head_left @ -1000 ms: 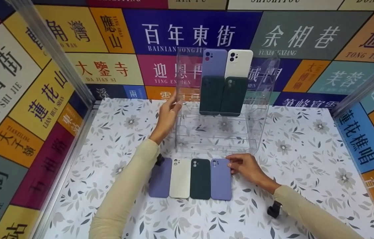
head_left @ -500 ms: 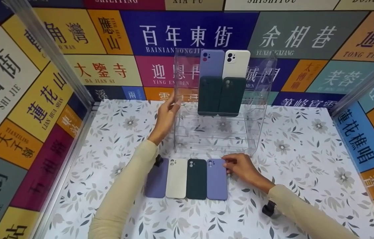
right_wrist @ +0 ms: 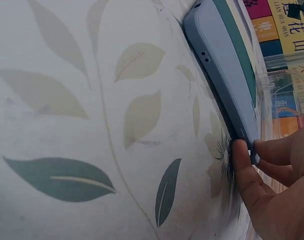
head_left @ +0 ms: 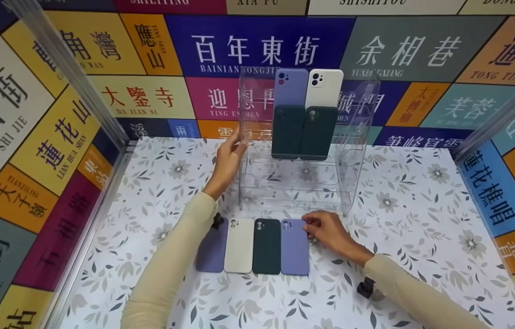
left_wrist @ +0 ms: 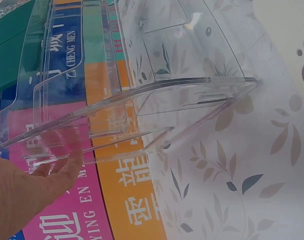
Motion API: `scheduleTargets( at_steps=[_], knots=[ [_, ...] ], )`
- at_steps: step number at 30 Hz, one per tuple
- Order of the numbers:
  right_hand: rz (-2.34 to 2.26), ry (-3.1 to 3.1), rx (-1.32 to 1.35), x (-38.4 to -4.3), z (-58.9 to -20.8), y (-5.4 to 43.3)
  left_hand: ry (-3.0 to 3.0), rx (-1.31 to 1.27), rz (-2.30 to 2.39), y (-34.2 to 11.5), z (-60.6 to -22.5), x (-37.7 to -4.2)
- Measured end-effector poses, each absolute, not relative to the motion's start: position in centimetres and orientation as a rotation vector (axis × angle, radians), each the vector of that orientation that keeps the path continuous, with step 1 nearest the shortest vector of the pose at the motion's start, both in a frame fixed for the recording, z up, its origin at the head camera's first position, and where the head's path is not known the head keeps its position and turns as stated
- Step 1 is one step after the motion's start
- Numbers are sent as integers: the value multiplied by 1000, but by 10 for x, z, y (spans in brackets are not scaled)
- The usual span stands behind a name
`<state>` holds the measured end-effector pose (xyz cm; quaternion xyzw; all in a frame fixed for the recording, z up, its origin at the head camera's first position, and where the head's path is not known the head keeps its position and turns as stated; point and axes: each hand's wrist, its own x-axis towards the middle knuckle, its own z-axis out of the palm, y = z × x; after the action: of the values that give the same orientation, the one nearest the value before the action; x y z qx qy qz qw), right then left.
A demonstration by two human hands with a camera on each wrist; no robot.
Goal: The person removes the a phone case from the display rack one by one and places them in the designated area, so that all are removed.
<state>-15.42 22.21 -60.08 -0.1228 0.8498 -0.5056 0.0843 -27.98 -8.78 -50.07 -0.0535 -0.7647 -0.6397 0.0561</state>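
Observation:
My left hand (head_left: 230, 157) grips the left side panel of a clear acrylic display stand (head_left: 346, 198); in the left wrist view some fingers (left_wrist: 69, 167) show at the panel's edge. With thumb and fingers, my right hand (head_left: 330, 230) pinches the upper right corner of a light purple phone case (head_left: 295, 251), which lies at the right end of a row. To its left lie a dark green phone case (head_left: 266, 249), a white phone case (head_left: 238, 249) and another purple phone case (head_left: 212, 251), partly behind my left sleeve. The right wrist view shows the pinched case (right_wrist: 216, 65) from its edge.
Higher on the stand stand a purple case (head_left: 290, 87), a white case (head_left: 326, 93) and two dark green cases (head_left: 286, 132) in front of them. Printed panels (head_left: 257, 45) wall the flower-patterned table (head_left: 399, 237) at the back and sides.
The row of phone cases has slid slightly left, and my right hand has moved left with the end case. My left hand keeps its place on the stand. The view has shifted a little.

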Motion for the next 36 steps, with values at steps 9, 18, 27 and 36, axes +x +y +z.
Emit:
scheduleTargets(
  at_steps=[9,18,27,36],
  knots=[
    [-1491,2632,-389,-154,-586,237,-2328,-145,-1965,-88,-500,-279],
    [-1556,2636,-327,-157,-563,258,-2348,-151,-1953,-88,-499,-279],
    [-1557,2704,-334,-161,-548,274,-2316,-176,-1997,-89,-499,-279],
    [-1540,2822,-330,-170,-531,283,-2344,-160,-1963,-87,-497,-278]
  ],
)
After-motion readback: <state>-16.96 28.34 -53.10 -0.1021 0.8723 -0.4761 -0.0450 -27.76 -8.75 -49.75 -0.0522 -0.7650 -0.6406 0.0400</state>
